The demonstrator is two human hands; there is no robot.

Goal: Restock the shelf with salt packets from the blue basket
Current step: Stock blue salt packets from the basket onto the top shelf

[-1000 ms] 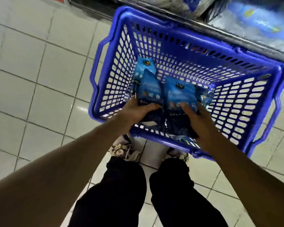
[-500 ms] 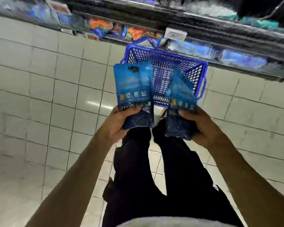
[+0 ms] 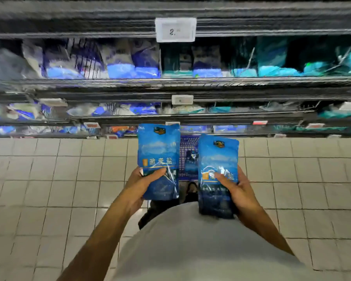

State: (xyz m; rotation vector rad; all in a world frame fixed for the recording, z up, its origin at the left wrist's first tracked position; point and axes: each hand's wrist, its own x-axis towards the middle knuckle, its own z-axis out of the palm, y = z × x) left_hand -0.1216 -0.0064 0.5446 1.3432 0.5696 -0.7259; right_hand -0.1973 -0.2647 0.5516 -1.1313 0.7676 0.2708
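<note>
My left hand grips an upright blue salt packet by its lower half. My right hand grips another blue salt packet, maybe more than one stacked. Both packets are held at chest height in front of the shelves. The blue basket stands on the floor below and shows only between the two packets; at least one packet lies inside it.
Several shelf rows hold blue, white and teal packets, blurred by motion. A white price tag sits on the top rail, a smaller tag below. Beige tiled floor spreads to both sides. My white shirt fills the bottom.
Both hands lifted salt packets out of the basket and raised them. The view rose from the basket on the floor to the shelves ahead.
</note>
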